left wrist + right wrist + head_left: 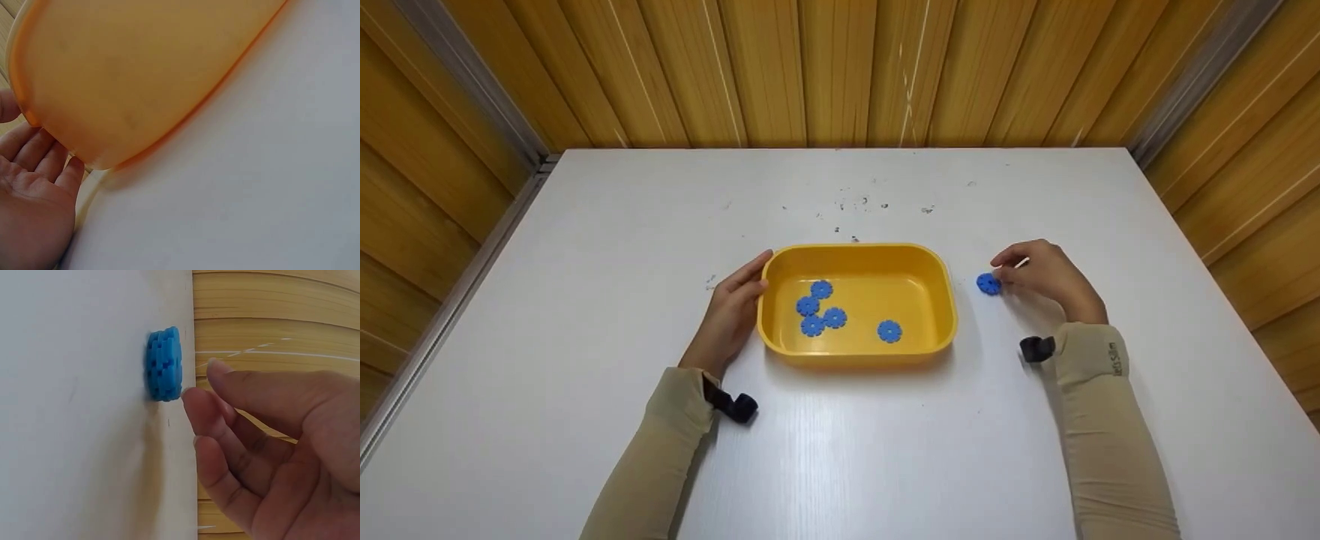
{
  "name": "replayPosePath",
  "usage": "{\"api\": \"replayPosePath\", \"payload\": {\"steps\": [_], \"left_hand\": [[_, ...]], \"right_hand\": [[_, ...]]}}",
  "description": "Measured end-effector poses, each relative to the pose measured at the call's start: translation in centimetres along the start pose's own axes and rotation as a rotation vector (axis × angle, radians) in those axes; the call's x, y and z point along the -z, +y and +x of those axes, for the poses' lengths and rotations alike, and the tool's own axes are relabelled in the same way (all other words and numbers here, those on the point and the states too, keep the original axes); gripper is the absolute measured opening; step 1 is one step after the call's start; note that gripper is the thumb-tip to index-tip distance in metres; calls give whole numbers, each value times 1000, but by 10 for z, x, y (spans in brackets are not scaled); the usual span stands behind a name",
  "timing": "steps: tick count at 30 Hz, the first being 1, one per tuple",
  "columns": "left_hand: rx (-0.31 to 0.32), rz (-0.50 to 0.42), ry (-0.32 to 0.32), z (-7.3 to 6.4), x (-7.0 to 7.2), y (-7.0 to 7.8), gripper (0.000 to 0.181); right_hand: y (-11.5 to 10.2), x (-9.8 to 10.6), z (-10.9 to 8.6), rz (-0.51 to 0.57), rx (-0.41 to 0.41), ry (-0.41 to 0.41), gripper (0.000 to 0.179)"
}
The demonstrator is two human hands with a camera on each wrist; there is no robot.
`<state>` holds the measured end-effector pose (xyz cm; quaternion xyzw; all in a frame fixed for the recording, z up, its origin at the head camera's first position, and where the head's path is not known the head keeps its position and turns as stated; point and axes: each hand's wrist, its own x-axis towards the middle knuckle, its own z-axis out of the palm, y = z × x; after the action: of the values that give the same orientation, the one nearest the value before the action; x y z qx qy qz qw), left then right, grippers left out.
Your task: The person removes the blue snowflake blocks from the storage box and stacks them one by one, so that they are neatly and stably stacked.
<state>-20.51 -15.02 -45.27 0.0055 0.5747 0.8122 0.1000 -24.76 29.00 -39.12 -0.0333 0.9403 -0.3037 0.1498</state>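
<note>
- Blue notched plastic discs [812, 325]: five lie in the yellow rounded-rectangular plastic tray [859, 358], four clustered in its left half and one lone disc [889, 331] apart from them, nearer the right end and the near wall.
- Stack of blue discs [163, 364]: set on the white tabletop [885, 450], outside the tray and just beyond its right end; the right wrist view shows several layers, the exact count uncertain. Resting flat probably lends it stability.
- Left hand [727, 307]: grips the tray's left end, thumb at the rim and fingers against the outer wall, probably to steady the light shell. The fingertips are partly hidden.
- Right hand [1050, 277]: thumb and fingers loosely bent, a gap between them, nothing pinched. A fingertip lies at the stack's edge; whether it touches cannot be told. The bent posture seems suited to small, thin pieces.
- Edges: the tray's raised wall runs unbroken around the discs, so passage over it presumably calls for lift. The stack's notched rims offer narrow purchase from the side.
- Room: white tabletop separates the tray's right wall from the stack, and a broad stretch spreads toward the viewer. Wood-grain panels [840, 75] stand beyond the far edge, well apart from both hands.
</note>
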Motion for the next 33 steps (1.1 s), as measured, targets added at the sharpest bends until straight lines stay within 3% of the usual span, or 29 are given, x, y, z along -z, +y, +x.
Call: {"api": "replayPosePath", "payload": {"steps": [18, 33], "left_hand": [[7, 3, -6, 1, 3, -4, 52], [-3, -14, 5, 2, 4, -1, 51]], "right_hand": [[-66, 1, -2, -61, 171, -9, 26], [-123, -13, 9, -111, 293, -111, 26]]}}
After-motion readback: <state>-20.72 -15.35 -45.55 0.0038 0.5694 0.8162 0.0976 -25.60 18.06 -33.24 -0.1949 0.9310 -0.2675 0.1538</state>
